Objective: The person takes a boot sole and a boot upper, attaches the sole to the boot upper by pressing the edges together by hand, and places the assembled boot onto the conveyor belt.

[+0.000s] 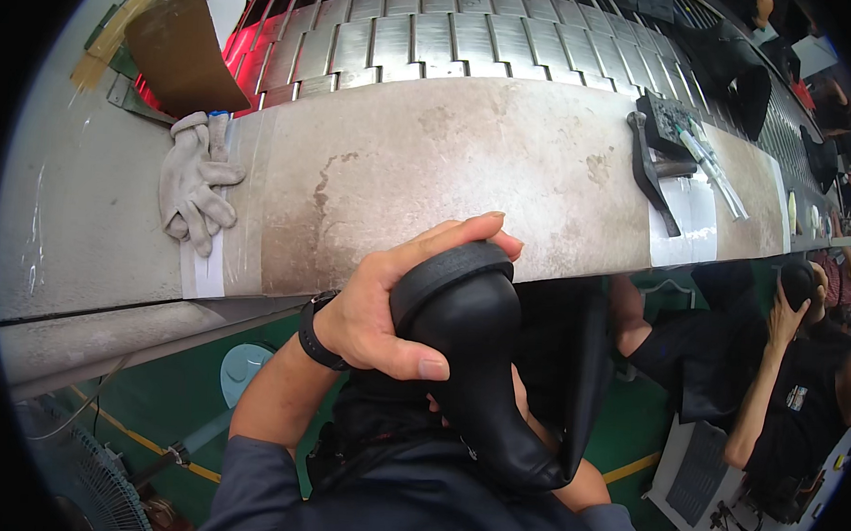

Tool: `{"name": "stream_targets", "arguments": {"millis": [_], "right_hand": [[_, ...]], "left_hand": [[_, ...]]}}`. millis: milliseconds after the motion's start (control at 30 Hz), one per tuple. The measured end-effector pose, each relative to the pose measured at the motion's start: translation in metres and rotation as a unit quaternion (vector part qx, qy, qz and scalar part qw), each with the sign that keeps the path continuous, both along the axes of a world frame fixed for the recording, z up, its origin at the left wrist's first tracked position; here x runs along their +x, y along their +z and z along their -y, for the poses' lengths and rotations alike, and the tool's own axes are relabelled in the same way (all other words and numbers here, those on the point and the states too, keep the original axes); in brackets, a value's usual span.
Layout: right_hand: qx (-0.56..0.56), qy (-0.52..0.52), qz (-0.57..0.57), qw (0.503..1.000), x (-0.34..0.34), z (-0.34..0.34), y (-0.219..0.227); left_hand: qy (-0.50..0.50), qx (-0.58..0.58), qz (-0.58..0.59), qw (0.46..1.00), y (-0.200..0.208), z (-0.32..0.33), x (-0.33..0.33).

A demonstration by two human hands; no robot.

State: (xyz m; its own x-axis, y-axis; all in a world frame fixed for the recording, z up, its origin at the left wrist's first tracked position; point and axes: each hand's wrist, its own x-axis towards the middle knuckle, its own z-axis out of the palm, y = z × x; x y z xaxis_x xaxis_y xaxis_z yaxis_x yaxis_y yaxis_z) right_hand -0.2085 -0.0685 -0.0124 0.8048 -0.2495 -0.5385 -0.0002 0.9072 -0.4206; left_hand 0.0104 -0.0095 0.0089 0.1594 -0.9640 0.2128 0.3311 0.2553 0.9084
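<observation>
Head camera view, looking down: a black shoe sits right in the middle, held up in front of the person's body just below the near edge of the bench. It looks like it's pulled over a form, with the rounded heel end up and the toe pointing down and to the right. Left hand is clamped on the heel end, thumb across the side and fingers curled over the top rim; there's a black wristband on that wrist. Right hand is mostly hidden behind the shoe, only a bit of finger and forearm peeks out, so can't tell if it's gripping or just resting there. Moving outward, the bench top is worn and stained, beige-ish. A pair of dirty white work gloves lies on its left part, well away from the shoe. Off to the right on the bench there's a dark tool and a clear tube-like thing next to it. Behind the bench runs a conveyor of metal slats. At the far right another person is sitting, holding something dark up too.
</observation>
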Motion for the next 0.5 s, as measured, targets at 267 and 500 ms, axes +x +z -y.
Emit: {"name": "stream_targets", "arguments": {"millis": [267, 500], "right_hand": [[-0.005, -0.008, -0.002, 1.0, 0.002, -0.002, 0.001], [-0.054, 0.107, -0.177, 0.977, -0.013, 0.009, -0.031]], "left_hand": [[0.005, -0.008, 0.025, 1.0, -0.001, 0.0, 0.001], [0.08, 0.025, 0.121, 0.989, 0.014, -0.007, 0.008]]}}
